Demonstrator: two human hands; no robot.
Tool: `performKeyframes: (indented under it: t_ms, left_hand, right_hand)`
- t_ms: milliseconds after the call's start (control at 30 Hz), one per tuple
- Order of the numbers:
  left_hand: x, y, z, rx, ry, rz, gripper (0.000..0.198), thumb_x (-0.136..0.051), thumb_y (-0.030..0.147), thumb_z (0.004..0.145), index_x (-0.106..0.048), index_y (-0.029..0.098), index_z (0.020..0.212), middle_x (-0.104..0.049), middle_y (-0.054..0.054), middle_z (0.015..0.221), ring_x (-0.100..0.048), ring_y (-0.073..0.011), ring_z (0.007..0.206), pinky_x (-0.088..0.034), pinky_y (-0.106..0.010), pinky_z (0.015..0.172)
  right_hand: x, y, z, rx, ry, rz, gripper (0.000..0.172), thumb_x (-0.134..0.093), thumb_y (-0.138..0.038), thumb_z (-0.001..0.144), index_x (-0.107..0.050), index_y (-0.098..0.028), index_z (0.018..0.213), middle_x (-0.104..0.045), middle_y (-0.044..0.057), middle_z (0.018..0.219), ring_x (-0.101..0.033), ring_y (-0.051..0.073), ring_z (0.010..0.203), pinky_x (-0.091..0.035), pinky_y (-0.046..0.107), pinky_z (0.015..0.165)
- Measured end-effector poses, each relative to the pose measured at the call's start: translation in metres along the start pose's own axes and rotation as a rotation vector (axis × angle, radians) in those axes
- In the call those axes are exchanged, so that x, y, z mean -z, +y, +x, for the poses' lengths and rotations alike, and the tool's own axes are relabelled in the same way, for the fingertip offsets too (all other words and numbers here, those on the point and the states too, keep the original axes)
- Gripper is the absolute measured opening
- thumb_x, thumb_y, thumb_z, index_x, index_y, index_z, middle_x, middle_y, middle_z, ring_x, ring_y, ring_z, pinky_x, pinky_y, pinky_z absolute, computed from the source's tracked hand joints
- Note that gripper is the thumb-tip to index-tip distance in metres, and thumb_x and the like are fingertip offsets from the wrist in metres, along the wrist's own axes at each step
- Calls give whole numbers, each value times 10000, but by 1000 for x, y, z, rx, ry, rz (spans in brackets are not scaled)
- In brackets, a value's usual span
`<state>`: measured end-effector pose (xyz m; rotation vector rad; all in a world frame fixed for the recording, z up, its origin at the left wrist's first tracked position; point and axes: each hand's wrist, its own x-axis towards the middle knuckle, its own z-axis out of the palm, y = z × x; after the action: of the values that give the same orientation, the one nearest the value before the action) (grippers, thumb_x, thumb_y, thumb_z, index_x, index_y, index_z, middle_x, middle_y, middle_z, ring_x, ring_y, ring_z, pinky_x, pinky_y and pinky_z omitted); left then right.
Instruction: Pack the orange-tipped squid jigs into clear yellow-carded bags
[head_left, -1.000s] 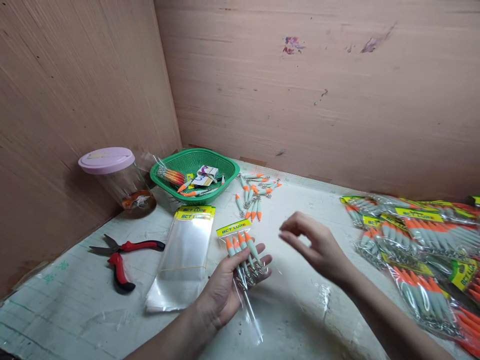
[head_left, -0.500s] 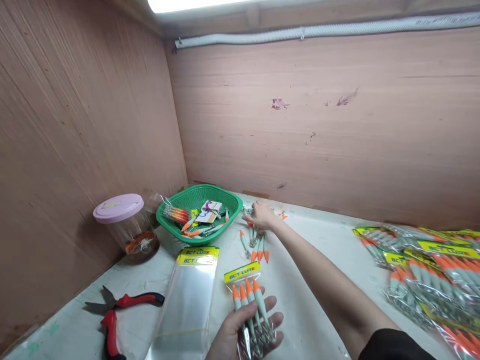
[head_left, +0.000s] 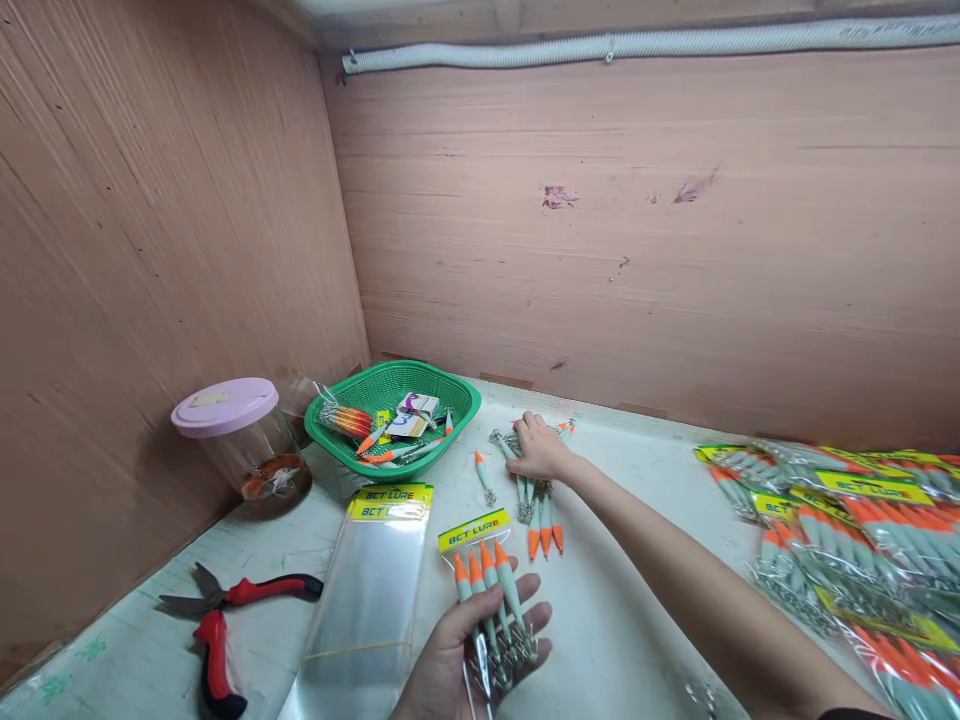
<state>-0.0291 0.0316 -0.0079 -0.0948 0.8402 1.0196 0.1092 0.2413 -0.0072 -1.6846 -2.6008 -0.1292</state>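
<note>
My left hand (head_left: 480, 625) cradles a clear bag with several squid jigs (head_left: 491, 590), orange at one end and pale green along the body, hooks toward the palm. Its yellow BCT LURE header (head_left: 474, 531) points away from me. The thumb presses across the bag. Farther off, my right hand (head_left: 541, 447) reaches down over a loose pile of the same jigs (head_left: 546, 525), its fingers curled among their hooks. Whether it grips any is hidden. One more jig (head_left: 484, 476) lies apart, left of the pile.
Flat BCT LURE bags (head_left: 375, 580) lie left of my left hand, beside red-handled pliers (head_left: 259, 590). Behind them stand a green basket (head_left: 465, 418) with mixed lures and a pink-lidded jar (head_left: 232, 410). Filled packs (head_left: 862, 530) are heaped at right. Wooden walls close the back and left.
My right hand has come slightly right and nearer, and the jig pile beneath it has shifted the same way. My left hand still holds the bagged jigs. The view has moved slightly.
</note>
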Motion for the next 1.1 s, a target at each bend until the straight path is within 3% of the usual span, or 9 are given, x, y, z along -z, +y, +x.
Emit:
performKeyframes:
  t_ms: [133, 233, 367, 500, 600, 700, 833, 967, 1100]
  left_hand:
    - [-5, 0, -7, -76, 20, 28, 491, -597, 112, 792, -478, 55, 1265, -722, -151, 1020, -710, -258, 832, -579, -341, 672]
    - [-8, 0, -11, -84, 16, 47, 465, -590, 106, 801, -485, 71, 1252, -727, -137, 1013, -711, -252, 841, -585, -333, 674]
    - [-9, -5, -15, -62, 16, 59, 438, -580, 115, 813, -487, 70, 1239, -728, -134, 1007, -713, -250, 832, -586, -326, 661]
    - [-10, -13, -16, -40, -11, 92, 377, -583, 131, 816, -525, 39, 1176, -722, -156, 1013, -711, -259, 829, -584, -335, 667]
    - [-7, -16, -13, -62, -24, 126, 354, -596, 137, 808, -544, 35, 1143, -723, -167, 999, -711, -262, 812, -581, -354, 690]
    - [-3, -13, -9, -92, -44, 130, 343, -599, 135, 807, -550, 38, 1132, -723, -170, 997, -709, -262, 823, -580, -364, 715]
    - [2, -7, -6, -94, -67, 96, 371, -598, 133, 806, -531, 43, 1160, -722, -171, 1001, -709, -269, 835, -583, -374, 727]
    - [3, -8, -6, -87, -50, 85, 430, -611, 129, 797, -497, 46, 1203, -709, -178, 1041, -707, -281, 852, -591, -366, 714]
    - [3, -9, -5, -99, -52, 96, 416, -601, 122, 803, -505, 61, 1203, -697, -173, 1077, -698, -290, 894, -594, -355, 720]
  right_hand:
    - [-2, 13, -46, 33, 11, 30, 417, -636, -355, 725, -544, -108, 1048, -519, 150, 1105, -489, 281, 1037, -429, 399, 858]
    - [-3, 27, -88, 46, 27, 64, 410, -605, -321, 720, -535, -93, 1053, -514, 172, 1098, -490, 299, 1024, -417, 423, 870]
    - [5, 38, -131, 67, 44, 113, 532, -623, -427, 746, -511, -79, 1133, -507, 207, 1153, -461, 343, 1088, -387, 510, 904]
    - [15, 13, -127, 152, 100, 177, 394, -559, -322, 842, -498, -148, 1190, -505, 170, 1194, -450, 296, 1127, -361, 511, 941]
    - [13, -23, -97, 243, 75, 241, 334, -539, -155, 833, -525, -181, 1166, -553, 101, 1116, -513, 204, 1050, -431, 341, 875]
    - [5, -50, -66, 263, 43, 290, 288, -553, -85, 783, -583, -160, 1060, -587, 93, 1027, -559, 207, 958, -461, 292, 752]
    - [-1, -52, -51, 244, 54, 379, 165, -563, -55, 749, -609, -147, 878, -603, 91, 935, -571, 221, 903, -458, 312, 735]
    - [9, -27, -78, 205, 109, 538, 134, -557, -102, 799, -585, -151, 920, -603, 77, 925, -584, 171, 837, -478, 307, 759]
    - [48, -4, -152, 198, 134, 759, 173, -504, -273, 893, -554, -187, 1034, -617, 62, 933, -612, 152, 837, -523, 296, 748]
